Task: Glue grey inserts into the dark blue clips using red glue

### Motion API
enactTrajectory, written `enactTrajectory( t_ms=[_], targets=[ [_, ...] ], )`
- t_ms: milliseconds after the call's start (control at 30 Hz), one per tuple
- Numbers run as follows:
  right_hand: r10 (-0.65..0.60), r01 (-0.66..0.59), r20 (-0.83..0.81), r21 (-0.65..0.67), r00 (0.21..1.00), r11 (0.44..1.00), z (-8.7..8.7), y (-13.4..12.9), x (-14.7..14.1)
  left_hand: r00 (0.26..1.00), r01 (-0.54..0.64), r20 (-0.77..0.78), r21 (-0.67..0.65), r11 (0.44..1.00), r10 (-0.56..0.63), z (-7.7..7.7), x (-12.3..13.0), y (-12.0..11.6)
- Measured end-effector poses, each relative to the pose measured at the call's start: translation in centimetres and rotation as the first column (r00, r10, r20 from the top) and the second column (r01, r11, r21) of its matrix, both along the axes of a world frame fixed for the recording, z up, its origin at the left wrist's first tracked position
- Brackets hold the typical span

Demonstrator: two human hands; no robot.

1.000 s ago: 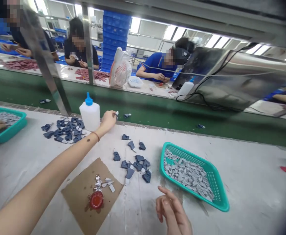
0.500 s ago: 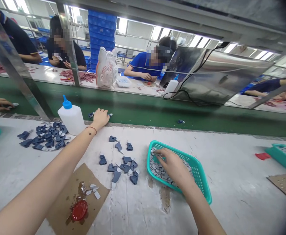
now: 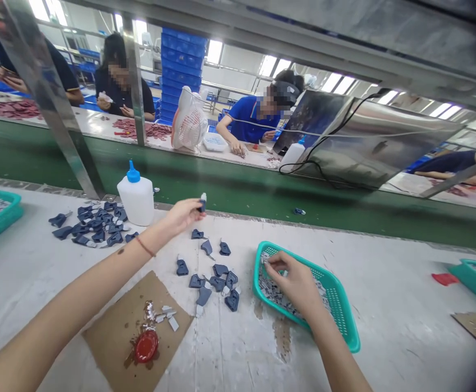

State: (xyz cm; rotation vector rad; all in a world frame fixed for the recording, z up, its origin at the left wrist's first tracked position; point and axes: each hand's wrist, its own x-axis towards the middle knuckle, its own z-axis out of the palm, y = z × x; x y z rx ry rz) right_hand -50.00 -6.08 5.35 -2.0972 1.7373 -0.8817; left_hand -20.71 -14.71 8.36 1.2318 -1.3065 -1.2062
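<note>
My left hand (image 3: 185,214) is raised near the far edge of the bench, its fingers closed on a dark blue plastic part (image 3: 202,205) with a whitish tip. Below it, several similar blue parts (image 3: 217,283) lie scattered on the white bench. My right hand (image 3: 292,277) reaches into a green plastic basket (image 3: 346,321), thumb and fingertips pinched together over small grey pieces (image 3: 276,291). Whatever is in that pinch is too small to make out. A brown cardboard sheet (image 3: 111,332) beneath my left forearm bears a red round lid (image 3: 146,346), glossy liquid and several grey pieces (image 3: 168,317).
A white squeeze bottle (image 3: 136,198) with a blue nozzle stands beside a heap of blue parts (image 3: 99,223). Beyond the bench runs a green belt (image 3: 238,190) with one part (image 3: 299,211) on it. Other people sit opposite. Metal posts (image 3: 137,81) rise at the left.
My left hand has come back from the belt to the right, lifting a blue part. My right hand stays in the basket, its fingers now pinched. The view has shifted slightly.
</note>
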Motion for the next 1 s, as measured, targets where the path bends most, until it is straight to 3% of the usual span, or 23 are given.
enactTrajectory(
  t_ms=[100, 167, 267, 367, 433, 500, 600, 667, 767, 833, 1000],
  targets=[
    [0.006, 0.007, 0.182, -0.07, 0.983, 0.998, 0.7, 2.5, 2.0, 0.966, 0.179, -0.206, 0.086, 0.98, -0.158, 0.4, 0.2, 5.8],
    [0.076, -0.038, 0.325, -0.122, 0.943, 0.992, 1.0, 4.3, 4.1, 0.901, 0.323, -0.358, 0.178, 0.93, -0.245, 0.3, 0.4, 9.7],
    [0.28, -0.193, 0.577, -0.209, 0.767, 0.959, 1.1, 6.8, 7.9, 0.766, 0.496, -0.593, 0.3, 0.815, -0.249, 0.0, 0.6, 14.6],
    [0.412, -0.344, 0.696, -0.247, 0.588, 0.906, 0.7, 8.5, 11.5, 0.709, 0.553, -0.673, 0.345, 0.759, -0.21, -0.2, 0.9, 17.9],
    [0.439, -0.413, 0.725, -0.23, 0.531, 0.881, 0.3, 9.1, 13.3, 0.69, 0.563, -0.698, 0.349, 0.749, -0.194, -0.4, 1.4, 19.3],
    [0.446, -0.459, 0.743, -0.21, 0.499, 0.863, -0.2, 9.5, 14.7, 0.685, 0.533, -0.709, 0.331, 0.779, -0.167, -0.5, 2.0, 20.3],
    [0.456, -0.485, 0.725, -0.191, 0.516, 0.853, -0.7, 10.1, 16.0, 0.723, 0.438, -0.68, 0.315, 0.842, -0.121, -0.9, 3.3, 21.3],
    [0.481, -0.486, 0.643, -0.187, 0.596, 0.854, -0.8, 10.4, 16.5, 0.77, 0.364, -0.633, 0.333, 0.87, -0.08, -1.6, 4.1, 21.7],
    [0.521, -0.475, 0.377, -0.214, 0.766, 0.854, -0.3, 11.2, 16.8, 0.828, 0.273, -0.56, 0.346, 0.898, -0.036, -2.8, 5.1, 22.4],
    [0.535, -0.485, 0.182, -0.259, 0.825, 0.835, 0.1, 11.9, 16.9, 0.847, 0.233, -0.531, 0.372, 0.898, 0.0, -3.6, 5.6, 23.1],
    [0.588, -0.593, -0.109, -0.281, 0.801, 0.755, -0.9, 14.4, 17.5, 0.87, 0.188, -0.487, 0.48, 0.857, 0.082, -5.9, 6.3, 25.9]
  ],
)
